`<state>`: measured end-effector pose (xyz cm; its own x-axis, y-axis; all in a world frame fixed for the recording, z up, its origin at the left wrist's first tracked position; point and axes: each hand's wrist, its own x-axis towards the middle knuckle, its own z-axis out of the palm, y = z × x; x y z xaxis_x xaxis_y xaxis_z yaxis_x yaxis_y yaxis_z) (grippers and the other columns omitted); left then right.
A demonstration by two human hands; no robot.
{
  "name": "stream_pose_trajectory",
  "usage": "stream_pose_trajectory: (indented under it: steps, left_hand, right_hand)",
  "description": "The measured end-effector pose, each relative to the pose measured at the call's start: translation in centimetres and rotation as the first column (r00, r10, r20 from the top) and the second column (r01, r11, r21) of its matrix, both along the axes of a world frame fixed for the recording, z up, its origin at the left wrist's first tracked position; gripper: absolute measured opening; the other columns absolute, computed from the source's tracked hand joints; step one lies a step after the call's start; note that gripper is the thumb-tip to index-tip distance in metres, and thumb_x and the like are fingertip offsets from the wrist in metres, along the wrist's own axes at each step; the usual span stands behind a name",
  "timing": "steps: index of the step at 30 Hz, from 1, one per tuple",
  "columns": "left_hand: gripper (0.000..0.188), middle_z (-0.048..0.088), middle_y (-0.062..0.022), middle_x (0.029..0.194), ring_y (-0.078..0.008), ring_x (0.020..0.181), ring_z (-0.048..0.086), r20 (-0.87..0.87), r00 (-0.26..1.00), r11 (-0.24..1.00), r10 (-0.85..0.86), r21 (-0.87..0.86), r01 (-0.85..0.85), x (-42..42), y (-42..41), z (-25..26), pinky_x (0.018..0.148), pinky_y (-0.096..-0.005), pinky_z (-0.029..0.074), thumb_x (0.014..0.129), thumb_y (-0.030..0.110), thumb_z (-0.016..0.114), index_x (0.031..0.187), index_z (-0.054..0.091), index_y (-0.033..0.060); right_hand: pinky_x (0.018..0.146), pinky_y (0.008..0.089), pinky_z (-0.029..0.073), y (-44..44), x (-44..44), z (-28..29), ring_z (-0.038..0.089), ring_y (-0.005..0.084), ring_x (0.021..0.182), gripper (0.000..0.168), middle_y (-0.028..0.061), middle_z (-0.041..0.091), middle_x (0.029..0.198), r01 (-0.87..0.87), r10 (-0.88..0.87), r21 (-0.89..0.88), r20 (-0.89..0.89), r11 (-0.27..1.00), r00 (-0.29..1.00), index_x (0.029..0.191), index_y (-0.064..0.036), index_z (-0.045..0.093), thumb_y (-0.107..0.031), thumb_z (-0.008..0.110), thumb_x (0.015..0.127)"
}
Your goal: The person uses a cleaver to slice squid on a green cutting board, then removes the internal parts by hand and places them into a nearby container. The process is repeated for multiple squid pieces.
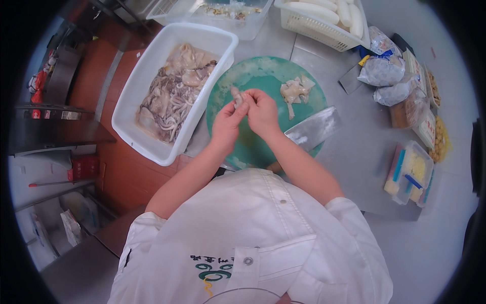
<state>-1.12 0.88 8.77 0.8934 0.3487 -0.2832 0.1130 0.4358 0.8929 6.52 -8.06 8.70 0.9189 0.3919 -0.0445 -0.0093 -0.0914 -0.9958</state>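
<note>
Over a round green cutting board (262, 70), my left hand (228, 125) and my right hand (262, 112) meet, both gripping a small piece of squid (236, 95) between thumbs and fingers. Its upper end pokes out above the fingers; the rest is hidden by them. Several pale cut squid pieces (296, 91) lie on the board's right side. A cleaver (315, 129) rests across the board's right edge, its handle partly behind my right forearm. To the left, a deep white plastic tub (125, 110) holds squid bodies and tentacles (178, 95) in some liquid.
A white basket (315, 32) of long white vegetables and a clear tub (250, 30) stand at the back of the steel table (353, 125). Filled plastic bags (383, 70) and lidded containers (412, 171) line the right side. Red floor (125, 182) shows at left.
</note>
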Motion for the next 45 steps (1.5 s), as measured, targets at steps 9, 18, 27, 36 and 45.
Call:
stream_pose_trajectory:
  steps: [9,18,27,36,45]
  left_hand:
    - [0.025,0.068,-0.0029,0.097,-0.0102,0.087,0.061,-0.007,0.997,0.947,0.082,0.311,-0.076,0.5,1.8,-2.4,0.080,-0.0256,0.048,0.099,0.022,0.059,0.111,0.066,0.0012]
    - [0.018,0.065,-0.0069,0.108,-0.0146,0.094,0.064,-0.002,1.000,0.981,0.023,-0.194,-0.023,0.4,2.2,-0.4,0.084,-0.0304,0.053,0.104,0.018,0.048,0.114,0.055,0.0044]
    - [0.020,0.063,-0.0058,0.111,-0.0132,0.097,0.063,0.074,0.997,0.998,-0.032,0.054,0.028,-0.2,1.7,0.0,0.080,-0.0268,0.051,0.104,0.021,0.048,0.118,0.052,0.0071]
    - [0.022,0.066,-0.0057,0.106,-0.0128,0.093,0.063,0.063,0.997,0.999,-0.041,0.010,0.041,0.8,1.8,0.4,0.079,-0.0269,0.051,0.101,0.016,0.056,0.118,0.058,0.0036]
    - [0.020,0.069,-0.0066,0.106,-0.0132,0.092,0.065,0.102,0.994,0.994,-0.046,0.100,0.035,1.4,1.4,0.7,0.083,-0.0275,0.051,0.101,0.014,0.054,0.114,0.061,0.0015]
  right_hand:
    - [0.067,0.0343,0.051,-1.6,0.8,0.1,0.066,0.0224,0.071,0.024,0.0136,0.070,0.081,-0.068,0.083,-0.138,0.108,0.988,0.991,0.094,0.001,0.069,-0.022,0.061,0.092]
    - [0.076,0.0272,0.051,-2.0,-1.2,-1.0,0.062,0.0142,0.082,0.030,0.0070,0.066,0.099,0.037,-0.037,0.005,0.078,0.999,0.996,0.113,-0.003,0.070,-0.017,0.071,0.087]
    - [0.072,0.0313,0.054,-2.4,-1.2,0.3,0.066,0.0211,0.078,0.023,0.0095,0.066,0.089,0.064,-0.061,-0.005,0.235,0.998,0.970,0.101,-0.005,0.074,-0.015,0.075,0.080]
    - [0.074,0.0411,0.051,-2.1,-1.2,0.4,0.062,0.0343,0.083,0.012,0.0140,0.064,0.088,0.078,-0.033,-0.086,0.437,0.993,0.899,0.091,-0.002,0.066,-0.011,0.066,0.084]
    - [0.068,0.0305,0.050,-1.9,-1.6,0.7,0.063,0.0216,0.077,0.014,0.0114,0.065,0.088,0.174,-0.202,0.118,0.304,0.978,0.931,0.097,-0.001,0.068,-0.011,0.069,0.086]
